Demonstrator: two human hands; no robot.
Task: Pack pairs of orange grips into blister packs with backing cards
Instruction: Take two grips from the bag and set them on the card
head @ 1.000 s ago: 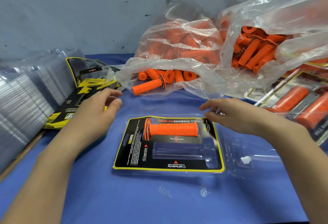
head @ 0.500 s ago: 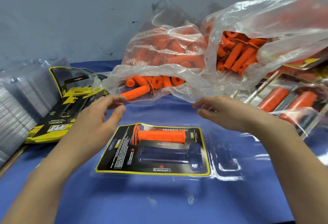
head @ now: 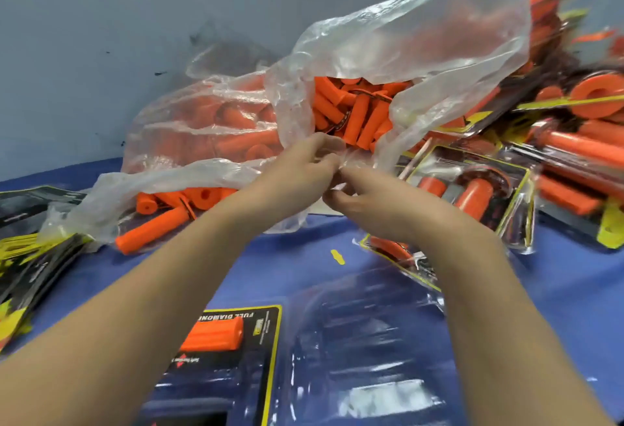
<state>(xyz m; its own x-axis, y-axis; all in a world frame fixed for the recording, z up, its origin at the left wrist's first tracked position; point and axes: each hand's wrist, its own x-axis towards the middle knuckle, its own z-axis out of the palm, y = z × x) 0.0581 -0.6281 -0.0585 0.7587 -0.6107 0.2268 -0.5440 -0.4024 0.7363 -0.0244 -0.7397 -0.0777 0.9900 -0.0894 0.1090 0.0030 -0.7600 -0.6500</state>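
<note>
At the mouth of the clear bag, both hands are working. The left hand is pinching the bag's lower rim, its grip closed on the film. The right hand is curling its fingers onto the same film just beside it, grip likewise closed on plastic, though blur is softening the detail. Neither is holding a part.

The orange grips are lying heaped inside the opening, just past the fingertips.

Step, as judged: fetching the second of a pair. The blister pack nearest the camera is showing only one seated grip on its backing card.

The next move is calling for spreading the mouth, reaching in and singling out one piece.

The blue surface is also carrying a second bag, finished packs at right and a card stack at left. A scuffed grey wall is standing behind.
</note>
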